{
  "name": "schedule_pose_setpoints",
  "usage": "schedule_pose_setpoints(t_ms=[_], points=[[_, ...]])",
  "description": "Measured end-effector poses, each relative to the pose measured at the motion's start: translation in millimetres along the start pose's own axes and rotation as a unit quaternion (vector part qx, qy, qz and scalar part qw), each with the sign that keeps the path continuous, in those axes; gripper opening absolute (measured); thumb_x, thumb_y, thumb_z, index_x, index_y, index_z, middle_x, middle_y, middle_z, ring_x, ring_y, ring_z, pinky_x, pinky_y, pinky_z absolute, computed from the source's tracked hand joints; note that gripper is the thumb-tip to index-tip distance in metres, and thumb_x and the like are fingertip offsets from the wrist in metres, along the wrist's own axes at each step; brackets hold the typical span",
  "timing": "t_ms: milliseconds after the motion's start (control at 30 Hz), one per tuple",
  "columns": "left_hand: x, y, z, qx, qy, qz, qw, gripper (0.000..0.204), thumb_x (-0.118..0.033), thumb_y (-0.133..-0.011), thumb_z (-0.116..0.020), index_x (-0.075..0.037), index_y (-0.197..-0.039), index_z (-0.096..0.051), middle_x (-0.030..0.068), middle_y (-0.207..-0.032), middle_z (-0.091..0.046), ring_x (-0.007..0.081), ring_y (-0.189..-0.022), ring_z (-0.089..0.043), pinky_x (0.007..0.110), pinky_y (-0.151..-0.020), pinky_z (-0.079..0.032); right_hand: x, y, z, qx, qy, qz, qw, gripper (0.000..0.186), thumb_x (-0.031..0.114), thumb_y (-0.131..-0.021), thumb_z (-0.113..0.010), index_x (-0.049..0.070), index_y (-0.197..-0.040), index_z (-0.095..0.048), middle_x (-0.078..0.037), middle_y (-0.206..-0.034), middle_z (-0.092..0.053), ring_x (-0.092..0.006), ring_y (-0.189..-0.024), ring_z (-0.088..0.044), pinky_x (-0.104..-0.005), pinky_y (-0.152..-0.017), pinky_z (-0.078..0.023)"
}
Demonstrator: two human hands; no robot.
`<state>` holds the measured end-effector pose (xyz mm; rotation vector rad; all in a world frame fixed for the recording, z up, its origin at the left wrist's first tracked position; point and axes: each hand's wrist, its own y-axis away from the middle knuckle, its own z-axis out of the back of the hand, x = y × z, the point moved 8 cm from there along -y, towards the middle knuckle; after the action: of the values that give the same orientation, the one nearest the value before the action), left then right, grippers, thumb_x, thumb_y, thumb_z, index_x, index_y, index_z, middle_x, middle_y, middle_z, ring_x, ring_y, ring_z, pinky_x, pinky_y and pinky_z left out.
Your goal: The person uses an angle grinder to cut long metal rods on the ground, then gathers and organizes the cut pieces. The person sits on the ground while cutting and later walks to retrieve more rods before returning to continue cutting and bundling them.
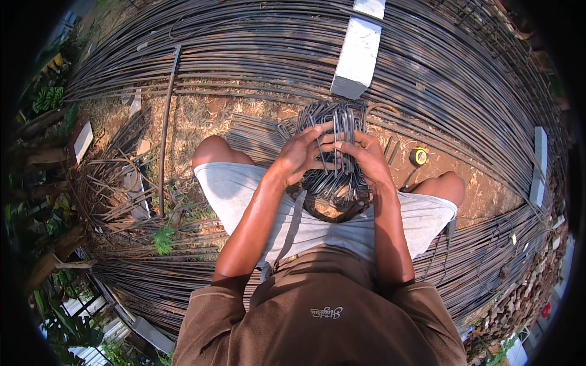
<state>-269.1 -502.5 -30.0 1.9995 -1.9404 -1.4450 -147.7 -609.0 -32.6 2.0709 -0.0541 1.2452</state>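
Holding a bundle of bent steel stirrups (334, 146) between our knees, we grip it with both hands: left hand (300, 154) closed on its left side, right hand (365, 155) on its right. Long rebar (244, 55) lies beyond, a yellow tape measure (419, 156) nearby.

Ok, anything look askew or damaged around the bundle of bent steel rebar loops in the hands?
Nothing is damaged. Both the left hand and right hand grip the bundle of bent steel rebar loops. Only oddity: a yellow tape measure lies loose on the dirt beside the right knee.
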Motion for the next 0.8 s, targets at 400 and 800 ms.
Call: schedule_pose_setpoints(t_ms=[400, 800], points=[[4.1, 2.8, 19.9, -0.065, -0.065, -0.015, 0.996, 0.027, -0.021, -0.118, -0.057, -0.001, -0.135, -0.065, 0.0201, -0.134, -0.074, 0.0311, -0.122, -0.076, 0.052, -0.107, -0.067, -3.8, 0.1, 18.4, -0.060, -0.111, 0.053, 0.991, 0.014, 0.003, -0.100, -0.075, 0.000, -0.114, -0.074, -0.005, -0.094, -0.077, -0.0124, -0.078, -0.071, -0.0280, -0.073, -0.059], [51.5, 4.4, 34.8, -0.110, 0.123, -0.037, 0.986, 0.032, -0.016, -0.109, -0.077, -0.002, -0.132, -0.061, 0.0232, -0.133, -0.077, 0.0309, -0.115, -0.080, 0.041, -0.104, -0.068, -36.4, -1.8, 20.9, -0.073, -0.305, 0.094, 0.945, 0.018, 0.000, -0.096, -0.072, 0.004, -0.114, -0.070, -0.009, -0.110, -0.075, -0.0205, -0.094, -0.072, -0.0364, -0.090, -0.058]])
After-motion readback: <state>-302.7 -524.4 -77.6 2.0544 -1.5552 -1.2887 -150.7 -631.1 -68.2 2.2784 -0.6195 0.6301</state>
